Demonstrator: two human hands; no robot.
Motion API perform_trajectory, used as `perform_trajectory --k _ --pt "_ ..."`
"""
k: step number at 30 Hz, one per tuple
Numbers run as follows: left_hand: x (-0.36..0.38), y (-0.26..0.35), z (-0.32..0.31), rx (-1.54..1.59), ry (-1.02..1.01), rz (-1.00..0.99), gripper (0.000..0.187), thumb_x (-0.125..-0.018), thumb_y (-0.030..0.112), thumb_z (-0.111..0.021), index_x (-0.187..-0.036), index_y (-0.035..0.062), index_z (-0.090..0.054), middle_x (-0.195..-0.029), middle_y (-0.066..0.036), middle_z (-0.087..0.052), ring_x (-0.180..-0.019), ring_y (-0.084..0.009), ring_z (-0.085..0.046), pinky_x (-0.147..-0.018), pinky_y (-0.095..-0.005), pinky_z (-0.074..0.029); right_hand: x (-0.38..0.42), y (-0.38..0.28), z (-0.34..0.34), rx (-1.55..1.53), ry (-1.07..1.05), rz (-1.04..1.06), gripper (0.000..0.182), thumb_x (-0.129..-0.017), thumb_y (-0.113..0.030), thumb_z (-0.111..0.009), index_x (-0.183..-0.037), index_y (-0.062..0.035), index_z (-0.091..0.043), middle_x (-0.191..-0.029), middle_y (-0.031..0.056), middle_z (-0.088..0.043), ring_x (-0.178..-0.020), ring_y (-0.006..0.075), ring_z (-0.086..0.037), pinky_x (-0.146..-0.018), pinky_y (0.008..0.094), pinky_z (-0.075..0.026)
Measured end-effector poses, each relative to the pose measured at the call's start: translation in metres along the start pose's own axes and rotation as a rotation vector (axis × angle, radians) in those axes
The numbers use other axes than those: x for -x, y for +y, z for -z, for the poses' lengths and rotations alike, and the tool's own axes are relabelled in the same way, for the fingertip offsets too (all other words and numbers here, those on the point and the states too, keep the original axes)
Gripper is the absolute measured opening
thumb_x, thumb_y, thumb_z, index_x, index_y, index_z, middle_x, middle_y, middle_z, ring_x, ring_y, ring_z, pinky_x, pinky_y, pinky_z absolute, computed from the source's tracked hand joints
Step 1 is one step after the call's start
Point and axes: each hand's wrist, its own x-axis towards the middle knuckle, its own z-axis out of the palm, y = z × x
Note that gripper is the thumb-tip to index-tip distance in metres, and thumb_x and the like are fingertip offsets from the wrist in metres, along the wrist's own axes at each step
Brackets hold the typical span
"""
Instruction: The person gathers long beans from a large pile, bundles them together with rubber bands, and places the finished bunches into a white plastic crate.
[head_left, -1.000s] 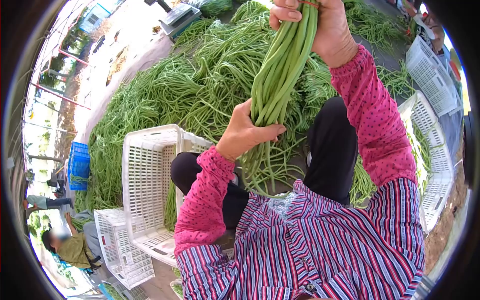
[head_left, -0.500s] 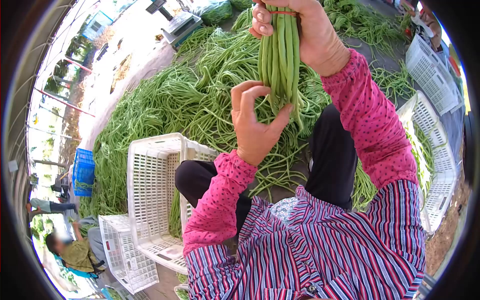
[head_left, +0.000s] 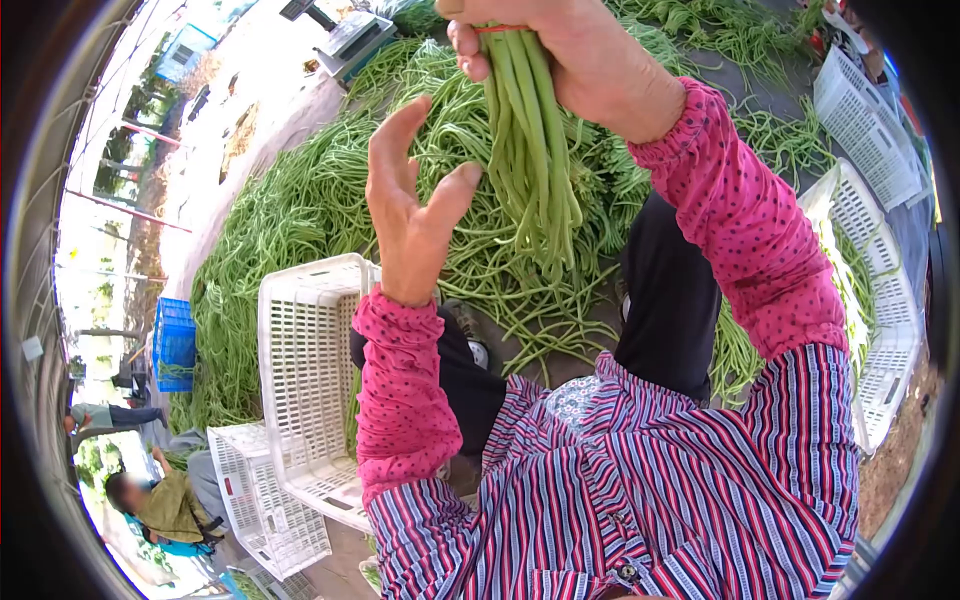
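Observation:
A bundle of long green beans (head_left: 535, 150) hangs down from my right hand (head_left: 585, 60), whose fingers are wrapped round its upper end. A red band (head_left: 500, 29) circles the beans at the grip; the top of the bundle lies beyond the upper edge of the view. My left hand (head_left: 412, 205) is apart from the bundle, to its left, with thumb and fingers spread and nothing in them. Below both hands spreads a large pile of loose long beans (head_left: 300, 210).
A white crate (head_left: 315, 370) stands at my left knee, another white crate (head_left: 265, 500) behind it. At right are a white crate with beans (head_left: 890, 340) and a further crate (head_left: 865, 125). A blue crate (head_left: 174, 345), a scale (head_left: 355, 40) and a seated person (head_left: 175, 510) are farther off.
My left hand has let go of the bundle's lower end and moved left, its fingers opening. My right hand has shifted slightly up and left with the beans, which now hang looser.

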Motion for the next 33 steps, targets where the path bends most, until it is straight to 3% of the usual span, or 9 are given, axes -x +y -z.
perform_trajectory --k 2,4,6,7,14,17,24,28,33 --pt "-0.009 0.008 -0.017 0.068 -0.046 -0.083 0.051 -0.072 0.013 -0.070 -0.117 0.0028 -0.047 -0.112 -0.011 -0.055 -0.109 -0.0177 -0.051 -0.091 -0.0354 -0.041 -0.001 -0.007 -0.016 0.419 -0.114 0.306 0.021 -0.086 -0.021 -0.060 -0.095 -0.0022 -0.059 -0.077 0.0049 -0.061 -0.060 0.0123 -0.057 -0.053 0.0254 -0.047" --pt "-0.006 0.008 -0.032 0.136 -0.096 -0.162 0.053 -0.071 0.012 -0.073 -0.116 0.0024 -0.046 -0.109 -0.010 -0.056 -0.104 -0.0166 -0.053 -0.089 -0.0342 -0.043 -0.006 -0.001 -0.036 -0.277 -0.033 -0.246 0.024 -0.085 -0.024 -0.062 -0.093 -0.0016 -0.059 -0.076 0.0045 -0.061 -0.062 0.0108 -0.058 -0.052 0.0236 -0.047" --pt "0.002 0.005 -0.042 0.534 -0.102 0.099 0.051 -0.069 0.008 -0.076 -0.111 0.0007 -0.048 -0.099 -0.006 -0.058 -0.088 -0.0121 -0.057 -0.077 -0.0278 -0.049 -0.011 -0.009 -0.034 -0.299 -0.091 -0.253 0.024 -0.084 -0.025 -0.062 -0.089 -0.0015 -0.060 -0.071 0.0040 -0.060 -0.057 0.0099 -0.057 -0.050 0.0229 -0.047" --pt "0.007 -0.018 -0.044 0.352 -0.092 0.157 0.037 -0.072 0.005 -0.074 -0.102 0.0001 -0.052 -0.088 -0.003 -0.061 -0.075 -0.0089 -0.058 -0.066 -0.0240 -0.050 -0.018 -0.024 -0.037 -0.278 -0.049 -0.382 0.023 -0.084 -0.024 -0.062 -0.086 -0.0014 -0.061 -0.068 0.0041 -0.059 -0.054 0.0098 -0.054 -0.049 0.0233 -0.046" --pt "0.040 -0.047 -0.047 0.641 -0.239 0.345 0.034 -0.077 0.003 -0.068 -0.109 -0.0015 -0.056 -0.102 -0.015 -0.063 -0.080 -0.0183 -0.064 -0.071 -0.0317 -0.054 -0.041 -0.021 -0.054 -0.448 0.025 -0.536 0.022 -0.084 -0.019 -0.062 -0.080 0.0030 -0.058 -0.063 0.0064 -0.056 -0.048 0.0115 -0.050 -0.046 0.0242 -0.045" --pt "0.035 -0.036 -0.041 0.774 -0.310 0.392 0.036 -0.078 0.002 -0.064 -0.113 -0.0022 -0.054 -0.104 -0.019 -0.064 -0.084 -0.0237 -0.065 -0.074 -0.0346 -0.054 -0.052 -0.034 -0.051 -0.282 0.176 -0.847 0.022 -0.084 -0.019 -0.062 -0.080 0.0021 -0.058 -0.067 0.0078 -0.056 -0.054 0.0130 -0.051 -0.049 0.0270 -0.045" --pt "0.052 -0.040 -0.030 0.986 -0.503 0.584 0.053 -0.070 0.017 -0.066 -0.117 -0.0011 -0.050 -0.095 -0.017 -0.066 -0.089 -0.0381 -0.064 -0.086 -0.0512 -0.049 -0.037 0.002 -0.033 -0.537 0.143 -0.659 0.022 -0.087 -0.023 -0.061 -0.079 -0.0034 -0.055 -0.067 0.0057 -0.053 -0.056 0.0146 -0.051 -0.051 0.0313 -0.043" --pt "0.067 -0.043 -0.030 1.090 -0.551 0.635 0.047 -0.073 0.020 -0.065 -0.113 -0.0012 -0.053 -0.076 -0.012 -0.059 -0.074 -0.0338 -0.063 -0.074 -0.0439 -0.052 -0.032 0.023 -0.026 -0.598 0.265 -0.861 0.024 -0.087 -0.027 -0.062 -0.078 -0.0067 -0.053 -0.071 0.0056 -0.055 -0.062 0.0146 -0.052 -0.054 0.0299 -0.043" --pt "0.070 -0.039 -0.027 1.167 -0.570 0.633 0.043 -0.082 0.028 -0.063 -0.114 0.0000 -0.054 -0.069 -0.009 -0.051 -0.054 -0.0214 -0.051 -0.052 -0.0318 -0.040 -0.014 0.049 -0.009 -0.421 0.021 -0.866 0.034 -0.084 -0.037 -0.066 -0.088 -0.0038 -0.057 -0.076 0.0057 -0.058 -0.069 0.0186 -0.058 -0.067 0.0318 -0.047"
